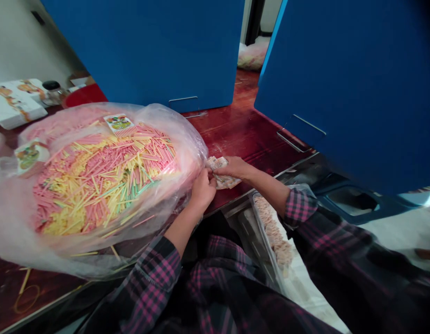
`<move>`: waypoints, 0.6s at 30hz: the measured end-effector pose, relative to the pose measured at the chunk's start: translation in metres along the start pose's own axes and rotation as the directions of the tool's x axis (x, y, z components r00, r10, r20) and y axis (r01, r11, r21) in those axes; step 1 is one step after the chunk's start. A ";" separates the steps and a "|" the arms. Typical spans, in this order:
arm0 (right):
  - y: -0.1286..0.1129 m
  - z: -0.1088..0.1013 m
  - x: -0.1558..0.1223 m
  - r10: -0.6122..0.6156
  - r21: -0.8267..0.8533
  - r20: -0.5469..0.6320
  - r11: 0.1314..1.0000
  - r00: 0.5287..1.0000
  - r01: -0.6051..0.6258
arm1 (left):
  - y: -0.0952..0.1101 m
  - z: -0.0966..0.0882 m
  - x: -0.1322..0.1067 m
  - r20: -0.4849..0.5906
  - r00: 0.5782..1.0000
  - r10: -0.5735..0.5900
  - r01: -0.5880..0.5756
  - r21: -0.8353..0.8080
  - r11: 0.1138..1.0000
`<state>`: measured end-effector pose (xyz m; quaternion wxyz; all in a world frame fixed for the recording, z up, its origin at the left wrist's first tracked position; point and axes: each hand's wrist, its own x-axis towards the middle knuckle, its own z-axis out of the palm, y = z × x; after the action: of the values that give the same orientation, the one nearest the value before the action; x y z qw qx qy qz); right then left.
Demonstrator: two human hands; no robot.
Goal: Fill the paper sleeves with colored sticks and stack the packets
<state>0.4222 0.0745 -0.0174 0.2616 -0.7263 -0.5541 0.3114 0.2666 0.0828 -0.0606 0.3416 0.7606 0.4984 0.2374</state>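
My right hand (234,168) is closed around a small bunch of printed paper packets (223,181) just above the red tabletop. At their left edge, my left hand (203,188) has its thumb and fingers pinched together on the packets; the exact grip is partly hidden. Beside my left hand lies a large clear plastic bag (187,134), wide open and full of thin pink, yellow and green sticks (106,176). One printed packet with a striped end (120,125) rests on the sticks, and another (32,155) lies on the bag's left side.
Two blue panels (148,51) (347,93) with wire handles stand behind the red table (235,125). A clear bin (270,232) of pale pieces is below, right of my lap. White printed boxes (18,104) and a dark-lidded jar (54,90) sit back left. A rubber band (27,299) lies front left.
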 end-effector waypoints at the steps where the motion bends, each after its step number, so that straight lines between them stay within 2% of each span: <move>1: 0.004 0.003 0.002 -0.004 -0.012 -0.016 1.000 1.000 0.003 | -0.003 0.001 0.001 -0.017 1.000 -0.014 0.013 -0.060 0.998; 3: 0.012 0.010 0.003 -0.010 0.017 -0.064 1.000 0.998 0.011 | -0.008 0.004 0.005 -0.044 0.998 -0.040 0.033 -0.155 0.987; 6: 0.028 0.017 0.002 -0.021 0.274 -0.102 0.960 0.995 0.049 | -0.009 0.008 0.010 -0.061 0.995 -0.079 0.062 -0.240 0.969; 9: 0.043 0.019 -0.006 -0.050 0.607 -0.073 0.791 0.996 0.084 | -0.005 0.010 0.015 -0.044 0.995 -0.093 0.077 -0.286 0.955; 11: 0.053 0.016 -0.013 -0.076 0.740 -0.053 0.666 0.996 0.090 | -0.003 0.009 0.017 0.005 0.997 -0.075 0.073 -0.298 0.952; 13: 0.061 0.010 -0.020 -0.092 0.799 -0.035 0.595 0.995 0.083 | -0.001 0.007 0.017 0.035 0.999 -0.035 0.044 -0.320 0.947; 15: 0.067 0.005 -0.024 -0.097 0.824 -0.022 0.563 0.995 0.073 | 0.000 0.005 0.017 0.044 0.999 0.017 0.002 -0.391 0.921; 16: 0.070 0.003 -0.025 -0.098 0.831 -0.020 0.552 0.995 0.071 | 0.001 0.005 0.017 0.060 0.997 0.042 -0.010 -0.453 0.891; 18: 0.073 0.001 -0.025 -0.095 0.837 -0.028 0.543 0.995 0.075 | 0.004 0.005 0.017 0.160 0.982 0.104 0.014 -0.602 0.798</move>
<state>0.4642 0.0324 -0.0670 0.5845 -0.4834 -0.3764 0.5320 0.2793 0.0959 -0.0608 0.6038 0.6436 0.3454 0.3192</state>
